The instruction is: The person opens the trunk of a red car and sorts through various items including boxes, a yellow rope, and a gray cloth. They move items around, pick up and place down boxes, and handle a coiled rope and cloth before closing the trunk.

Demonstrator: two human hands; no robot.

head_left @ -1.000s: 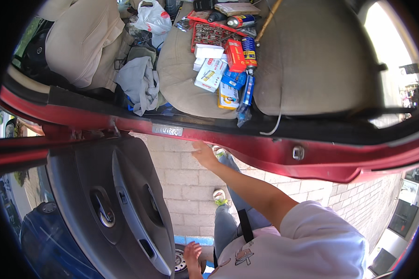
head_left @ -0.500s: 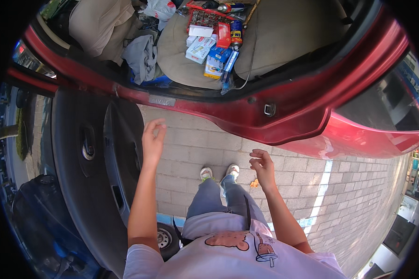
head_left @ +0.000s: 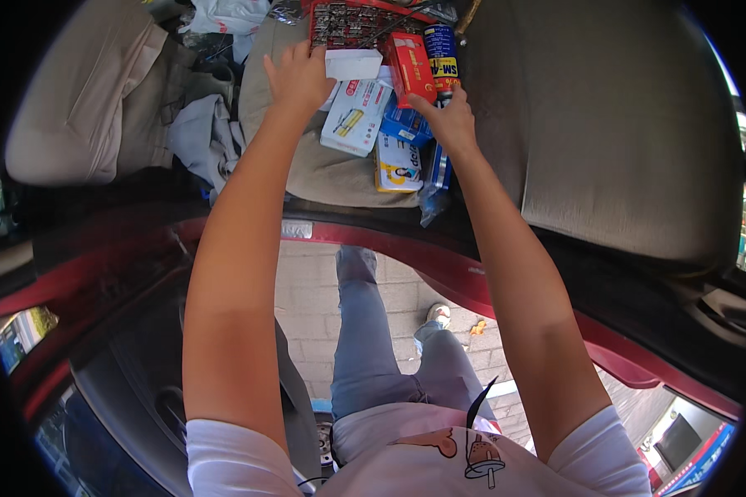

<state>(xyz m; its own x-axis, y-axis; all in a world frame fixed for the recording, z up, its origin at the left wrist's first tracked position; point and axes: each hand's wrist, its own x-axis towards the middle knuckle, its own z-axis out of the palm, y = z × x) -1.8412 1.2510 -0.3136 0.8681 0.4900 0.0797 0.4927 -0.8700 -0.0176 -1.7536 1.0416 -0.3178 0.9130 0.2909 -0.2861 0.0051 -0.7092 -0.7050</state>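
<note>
Both hands reach onto the car seat [head_left: 638, 157] among scattered boxes.
Left hand [head_left: 298, 79] rests fingers spread beside a small white box [head_left: 353, 63]; right hand [head_left: 448, 120], loosely curled, touches a red box [head_left: 412, 68] and a blue can [head_left: 443, 51], clamped on nothing that shows.

I see a small white box [head_left: 353, 64] lying flat and closed on the beige car seat [head_left: 323, 170], just beside the left hand [head_left: 297, 79], whose fingertips touch its left end. A red carton [head_left: 412, 68] lies lengthwise right of it, partly over a blue box [head_left: 406, 126], against which the right hand [head_left: 448, 123] rests.
</note>
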